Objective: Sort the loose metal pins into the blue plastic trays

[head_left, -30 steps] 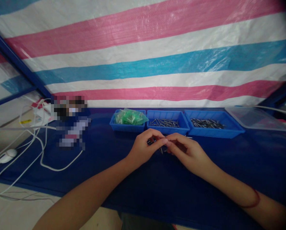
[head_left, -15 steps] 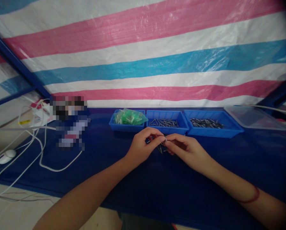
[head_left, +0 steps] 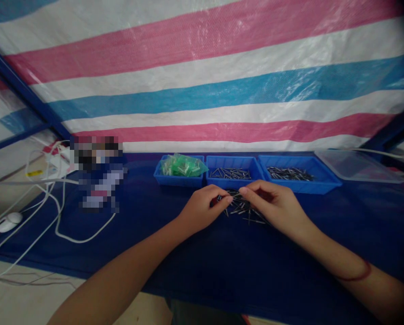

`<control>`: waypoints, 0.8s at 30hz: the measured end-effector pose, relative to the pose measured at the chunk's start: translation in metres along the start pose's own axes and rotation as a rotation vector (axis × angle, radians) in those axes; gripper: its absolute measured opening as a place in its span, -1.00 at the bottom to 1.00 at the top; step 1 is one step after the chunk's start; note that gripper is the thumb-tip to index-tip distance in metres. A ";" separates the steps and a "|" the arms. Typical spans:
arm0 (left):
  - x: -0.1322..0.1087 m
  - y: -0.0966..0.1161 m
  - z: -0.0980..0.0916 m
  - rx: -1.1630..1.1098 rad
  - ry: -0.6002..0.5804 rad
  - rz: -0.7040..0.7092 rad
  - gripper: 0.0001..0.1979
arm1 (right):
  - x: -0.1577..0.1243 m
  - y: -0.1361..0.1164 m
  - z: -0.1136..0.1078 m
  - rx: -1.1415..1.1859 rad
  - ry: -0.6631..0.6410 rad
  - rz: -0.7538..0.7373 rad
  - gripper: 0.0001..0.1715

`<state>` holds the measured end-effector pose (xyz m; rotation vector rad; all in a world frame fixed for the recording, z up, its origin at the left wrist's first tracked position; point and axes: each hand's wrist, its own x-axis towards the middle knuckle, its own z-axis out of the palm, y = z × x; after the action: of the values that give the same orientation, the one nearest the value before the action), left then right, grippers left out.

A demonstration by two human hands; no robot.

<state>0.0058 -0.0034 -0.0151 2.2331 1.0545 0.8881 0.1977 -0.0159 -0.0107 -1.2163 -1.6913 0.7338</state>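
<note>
My left hand [head_left: 204, 206] is closed in a pinch, thumb against fingertips, above a loose pile of thin metal pins [head_left: 241, 207] on the blue tabletop. Facing it from the right, my right hand [head_left: 279, 205] also pinches with thumb and forefinger. A slender metal pin [head_left: 236, 195] appears to span the small gap between the two sets of fingertips; its ends are hidden by the fingers. The pins are too small to tell their exact kind. Just behind the hands stand a middle blue bin [head_left: 234, 182] and a right blue bin [head_left: 310, 187], both holding similar metal pins.
A left blue bin [head_left: 178, 180] holds a green plastic bag [head_left: 185, 165] of small parts. A clear plastic lid [head_left: 358, 167] lies at the back right. White cables [head_left: 61, 225] and a white device [head_left: 9, 222] are at the left. Striped sheeting [head_left: 202, 97] hangs behind.
My fingertips, close together before, have moved apart; my right hand shifted slightly right and up. More of the loose pin pile now shows beneath the hands.
</note>
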 end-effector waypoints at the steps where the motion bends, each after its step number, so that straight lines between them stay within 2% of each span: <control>1: 0.000 0.000 -0.001 0.033 -0.015 0.031 -0.77 | 0.002 0.001 -0.004 -0.040 0.020 -0.015 -0.68; 5: -0.001 -0.002 -0.004 0.143 -0.041 0.140 -0.79 | 0.015 0.007 -0.034 -0.207 0.170 -0.035 -0.72; 7: -0.002 -0.004 -0.003 0.202 -0.056 0.176 -0.78 | 0.023 0.012 -0.055 -0.343 0.304 -0.007 -0.74; 11: -0.003 -0.006 -0.001 0.307 -0.090 0.184 -0.79 | 0.034 0.026 -0.093 -0.540 0.495 0.072 -0.74; 14: -0.004 -0.006 -0.001 0.336 -0.101 0.177 -0.79 | 0.038 0.038 -0.110 -0.615 0.594 0.164 -0.69; 17: -0.004 -0.005 -0.001 0.348 -0.107 0.167 -0.80 | 0.040 0.047 -0.117 -0.724 0.620 0.216 -0.72; 21: -0.006 -0.004 0.000 0.385 -0.141 0.157 -0.77 | 0.042 0.052 -0.119 -0.951 0.522 0.297 -0.74; 24: -0.010 -0.003 0.001 0.415 -0.186 0.190 -0.72 | 0.042 0.048 -0.112 -0.935 0.511 0.267 -0.70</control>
<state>0.0004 -0.0100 -0.0214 2.7355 1.0240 0.5547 0.3144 0.0355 0.0092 -2.0725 -1.4478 -0.3016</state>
